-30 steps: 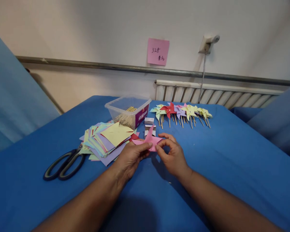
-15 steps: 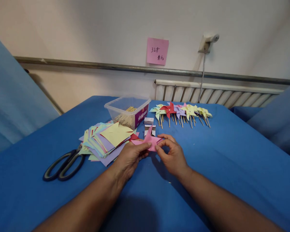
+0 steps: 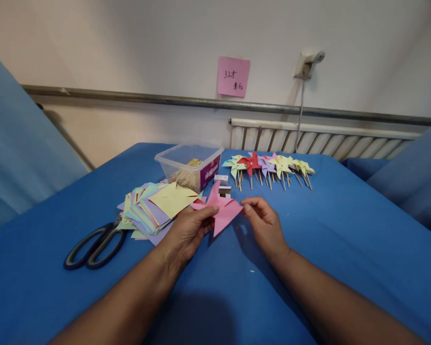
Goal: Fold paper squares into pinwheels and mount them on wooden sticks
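A pink paper pinwheel [image 3: 224, 211], its points partly folded, is held above the blue cloth. My left hand [image 3: 194, 227] pinches its left side, thumb on top and fingers beneath. With thumb and forefinger, my right hand [image 3: 264, 223] grips the right tip of the same pink paper. Just beyond the pinwheel are two small boxes; the nearer box [image 3: 224, 190] is partly hidden by the paper, and the white box [image 3: 221, 179] sits behind it. To the left lies a stack of coloured paper squares [image 3: 172, 199], some with cut slits.
Black-handled scissors [image 3: 95, 247] lie at the left, their blades under the paper. A clear plastic tub [image 3: 181, 165] holds wooden sticks. Several finished pinwheels on sticks [image 3: 251, 164] rest at the back right. Behind the blue-covered table [image 3: 326, 268] are a pipe, a radiator and a wall.
The pink paper has turned, so one point now hangs toward me. My right hand has shifted slightly right and pinches the outer right tip; my left hand has moved a little left.
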{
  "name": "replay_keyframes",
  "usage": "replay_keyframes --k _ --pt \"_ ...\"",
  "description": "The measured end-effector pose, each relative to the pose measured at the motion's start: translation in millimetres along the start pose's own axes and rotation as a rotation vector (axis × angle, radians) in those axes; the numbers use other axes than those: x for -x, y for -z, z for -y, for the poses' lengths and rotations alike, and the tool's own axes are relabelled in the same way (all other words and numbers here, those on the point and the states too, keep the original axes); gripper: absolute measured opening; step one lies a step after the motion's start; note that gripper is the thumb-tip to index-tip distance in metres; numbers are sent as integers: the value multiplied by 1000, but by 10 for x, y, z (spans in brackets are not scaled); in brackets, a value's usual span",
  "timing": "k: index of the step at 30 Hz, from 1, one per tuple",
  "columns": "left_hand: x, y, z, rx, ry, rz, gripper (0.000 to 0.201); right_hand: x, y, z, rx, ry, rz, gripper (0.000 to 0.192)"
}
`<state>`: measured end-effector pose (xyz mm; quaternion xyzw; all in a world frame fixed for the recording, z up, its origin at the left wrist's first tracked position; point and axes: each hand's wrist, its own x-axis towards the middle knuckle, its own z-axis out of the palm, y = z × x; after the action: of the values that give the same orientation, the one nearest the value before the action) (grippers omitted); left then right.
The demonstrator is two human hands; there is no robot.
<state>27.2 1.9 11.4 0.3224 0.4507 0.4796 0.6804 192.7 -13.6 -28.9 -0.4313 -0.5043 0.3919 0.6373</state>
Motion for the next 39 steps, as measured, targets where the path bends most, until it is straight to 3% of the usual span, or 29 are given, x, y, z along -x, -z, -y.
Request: replay_keyframes --k 4,10,13,19,28,32,39 --pt "-1 15 -66 1 -17 -21 15 -26 30 19 -101 -52 107 18" --pt "60 11 -140 -110 24 31 14 -17 86 69 9 119 273 21" --pt "76 10 -133 -154 -1 82 16 -9 92 93 29 129 327 17" --pt "85 -20 -72 -262 -38 108 22 8 54 88 89 117 317 7" --pt "120 -47 -78 -236 -27 298 27 24 46 141 95 120 408 9" --pt "105 -31 -67 -245 31 256 21 52 20 171 118 90 432 7" --pt "33 24 38 -219 45 204 17 19 -2 59 112 65 301 14"
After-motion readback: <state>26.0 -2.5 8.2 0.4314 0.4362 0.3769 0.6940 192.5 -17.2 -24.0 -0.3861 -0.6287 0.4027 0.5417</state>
